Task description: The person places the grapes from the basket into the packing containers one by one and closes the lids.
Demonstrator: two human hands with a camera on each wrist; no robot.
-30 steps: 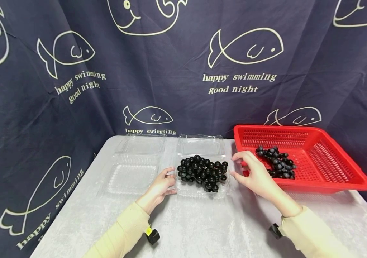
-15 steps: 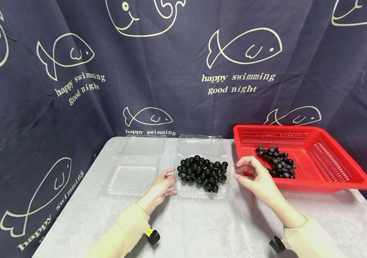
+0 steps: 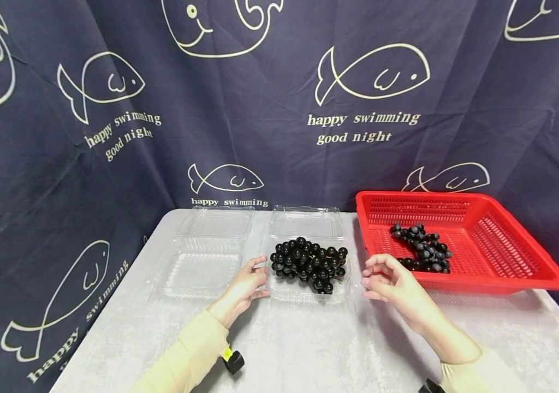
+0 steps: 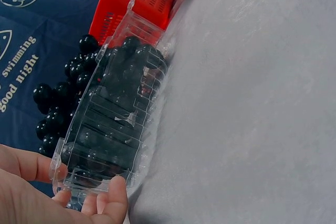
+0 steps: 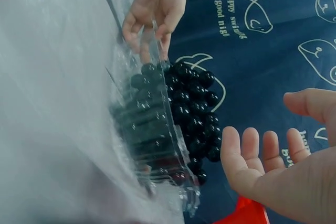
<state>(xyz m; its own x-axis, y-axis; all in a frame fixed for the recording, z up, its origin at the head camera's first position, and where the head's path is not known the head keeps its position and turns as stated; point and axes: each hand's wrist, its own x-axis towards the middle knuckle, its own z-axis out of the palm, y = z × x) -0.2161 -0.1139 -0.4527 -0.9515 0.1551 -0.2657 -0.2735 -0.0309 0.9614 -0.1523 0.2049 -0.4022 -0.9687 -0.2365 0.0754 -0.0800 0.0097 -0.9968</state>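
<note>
A clear plastic clamshell box (image 3: pixel 304 296) lies open on the table, its lid (image 3: pixel 306 222) folded back. A bunch of black grapes (image 3: pixel 306 262) fills its base and rises above the rim in both wrist views. My left hand (image 3: pixel 246 284) grips the box's left end, fingers (image 4: pixel 116 195) against the ribbed wall and at the rim. My right hand (image 3: pixel 397 289) hovers just right of the box, its fingers loosely bent and holding nothing. In the right wrist view its fingertips (image 5: pixel 251 137) stand apart from the box.
A second clear clamshell box (image 3: pixel 203 273) lies open at the left. At the right, a red plastic basket (image 3: pixel 500 281) holds more black grapes (image 3: pixel 424 248). A dark fish-print curtain (image 3: pixel 279 109) hangs behind the grey table (image 3: pixel 304 349).
My right hand has moved down and slightly right, away from the box and the basket's near corner, its fingers drawing closer together. The left hand and the grapes have stayed put.
</note>
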